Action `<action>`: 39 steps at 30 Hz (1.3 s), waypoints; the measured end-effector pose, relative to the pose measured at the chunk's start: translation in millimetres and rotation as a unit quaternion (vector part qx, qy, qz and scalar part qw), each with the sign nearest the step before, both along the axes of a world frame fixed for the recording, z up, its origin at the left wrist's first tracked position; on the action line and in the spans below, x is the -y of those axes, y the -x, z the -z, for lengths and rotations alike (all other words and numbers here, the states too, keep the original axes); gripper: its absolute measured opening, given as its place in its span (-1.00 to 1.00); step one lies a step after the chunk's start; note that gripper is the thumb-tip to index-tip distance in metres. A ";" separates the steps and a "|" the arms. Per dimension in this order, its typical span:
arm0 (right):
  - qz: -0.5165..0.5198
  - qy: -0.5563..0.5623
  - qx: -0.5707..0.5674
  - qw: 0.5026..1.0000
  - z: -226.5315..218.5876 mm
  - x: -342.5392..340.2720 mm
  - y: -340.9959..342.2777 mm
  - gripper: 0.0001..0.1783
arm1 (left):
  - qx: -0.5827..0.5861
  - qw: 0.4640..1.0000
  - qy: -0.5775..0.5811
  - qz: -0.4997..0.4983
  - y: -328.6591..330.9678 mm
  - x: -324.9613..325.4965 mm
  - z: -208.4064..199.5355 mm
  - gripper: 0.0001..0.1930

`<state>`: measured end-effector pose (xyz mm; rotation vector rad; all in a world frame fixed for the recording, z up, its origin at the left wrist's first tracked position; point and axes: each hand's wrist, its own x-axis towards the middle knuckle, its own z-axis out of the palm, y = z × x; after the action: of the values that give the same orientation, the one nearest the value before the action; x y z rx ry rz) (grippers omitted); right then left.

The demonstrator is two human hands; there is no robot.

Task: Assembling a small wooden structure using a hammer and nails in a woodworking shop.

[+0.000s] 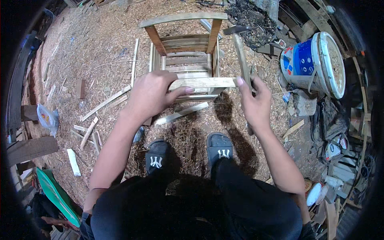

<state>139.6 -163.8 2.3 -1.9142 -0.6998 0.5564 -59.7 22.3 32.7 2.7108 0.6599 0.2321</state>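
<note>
A small slatted wooden frame [184, 16] stands on the ground in front of me, with a curved rail across its far top. My left hand [152, 96] is closed round the left end of the near top rail [210, 83], thumb along its front side. In my right hand [258, 104] is a hammer [242, 56], gripped by its wooden handle, with the dark head pointing away from me. The right thumb touches or nearly touches the rail's right end. My right palm hides the lower part of the handle.
Wood shavings and loose strips [106, 103] cover the ground, one offcut [182, 113] lying just before the frame. A white and blue bucket [314, 66] lies tilted at the right. At lower left is a green curved object [56, 196]. My sandalled feet [220, 150] are close to the frame.
</note>
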 end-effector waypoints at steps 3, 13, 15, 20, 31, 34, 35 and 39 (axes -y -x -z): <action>0.051 -0.043 0.033 0.997 -3.0 -20.2 2.5 -0.68 | 0.005 0.999 -0.002 -0.034 7.6 -2.6 7.4 -0.53; 0.030 -0.037 0.047 0.998 23.1 -30.2 8.2 -0.66 | 0.057 0.992 -0.098 -0.058 12.4 -1.1 31.3 -0.31; 0.040 -0.062 0.045 0.996 22.1 -34.3 6.9 -0.66 | 0.077 0.988 -0.118 -0.069 11.9 -3.1 34.4 -0.32; 0.009 0.008 0.139 0.990 13.4 -38.2 -6.8 -0.61 | 0.121 0.982 -0.132 -0.063 9.6 -3.6 33.7 -0.38; -0.143 0.242 0.201 0.939 -39.8 -23.3 -29.4 -0.30 | -0.156 0.958 -0.108 0.216 69.1 -57.4 1.6 -0.47; -0.120 0.258 0.261 0.922 -89.6 -30.7 -43.7 -0.38 | -0.283 0.939 -0.093 0.173 75.1 -59.1 -59.1 -0.46; -0.104 0.259 0.282 0.918 -108.7 -36.3 -50.0 -0.44 | -0.357 0.913 -0.104 0.167 71.2 -63.9 -73.8 -0.46; -0.094 0.236 0.306 0.918 -149.6 -68.7 -84.3 -0.45 | -0.407 0.892 -0.133 0.146 69.5 -83.8 -78.9 -0.41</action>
<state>223.9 -95.1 151.9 -2.5280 -1.2457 0.2382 -129.2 106.1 111.6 3.0701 0.4105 -1.0107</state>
